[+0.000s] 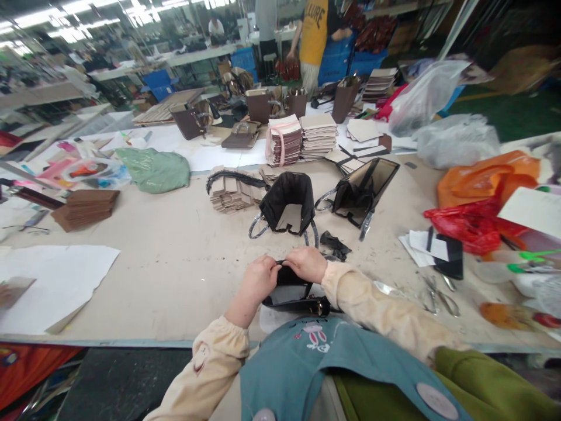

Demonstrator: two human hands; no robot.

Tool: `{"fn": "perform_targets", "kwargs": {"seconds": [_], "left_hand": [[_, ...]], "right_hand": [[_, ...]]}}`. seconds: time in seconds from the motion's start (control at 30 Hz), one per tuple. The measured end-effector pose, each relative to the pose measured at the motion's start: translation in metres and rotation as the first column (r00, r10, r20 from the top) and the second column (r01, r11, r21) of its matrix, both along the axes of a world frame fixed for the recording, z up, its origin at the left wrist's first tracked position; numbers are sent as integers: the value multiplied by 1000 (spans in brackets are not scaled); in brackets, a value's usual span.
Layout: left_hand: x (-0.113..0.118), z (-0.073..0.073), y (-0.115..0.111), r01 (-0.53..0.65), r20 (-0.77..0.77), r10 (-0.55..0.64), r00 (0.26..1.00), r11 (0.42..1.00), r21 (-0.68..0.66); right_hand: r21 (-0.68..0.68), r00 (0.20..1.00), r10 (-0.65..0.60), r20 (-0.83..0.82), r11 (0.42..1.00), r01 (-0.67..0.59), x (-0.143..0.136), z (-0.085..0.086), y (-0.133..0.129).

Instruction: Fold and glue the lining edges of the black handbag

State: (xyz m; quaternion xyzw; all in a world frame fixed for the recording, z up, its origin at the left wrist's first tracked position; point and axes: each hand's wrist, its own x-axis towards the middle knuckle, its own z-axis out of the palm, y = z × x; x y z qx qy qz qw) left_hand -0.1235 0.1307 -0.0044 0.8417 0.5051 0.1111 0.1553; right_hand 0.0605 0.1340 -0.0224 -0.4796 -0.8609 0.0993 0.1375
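Close to my body, a black handbag stands with its mouth turned up. Its far rim is pinched by my left hand and my right hand, whose fingertips nearly meet. Both hands are closed on that edge. Just beyond them sits a second black bag, its opening towards me and its handles hanging at the sides. To its right another black bag leans over, open. Black scraps lie near my right hand.
Stacked panels and brown bags line the far side. Brown pieces and white paper lie left. At right are scissors, a red plastic bag and an orange bag. A person in yellow stands beyond.
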Motion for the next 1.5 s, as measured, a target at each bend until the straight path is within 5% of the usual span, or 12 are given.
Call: {"fn": "perform_targets", "kwargs": {"seconds": [0.27,0.97,1.3,1.5], "left_hand": [[-18,-2,-1,-102,64,101,993,995,10],[-10,-8,-2,-235,32,233,972,969,78],[-12,-7,-8,-219,40,217,975,973,70],[-10,-5,-7,-233,0,233,972,972,41]], "right_hand": [[2,1000,-23,-8,1000,23,10,-4,3],[-63,1000,-27,-10,998,26,10,2,-3],[-33,995,65,69,997,-63,-25,11,4],[-47,995,70,74,997,-67,-20,13,3]]}}
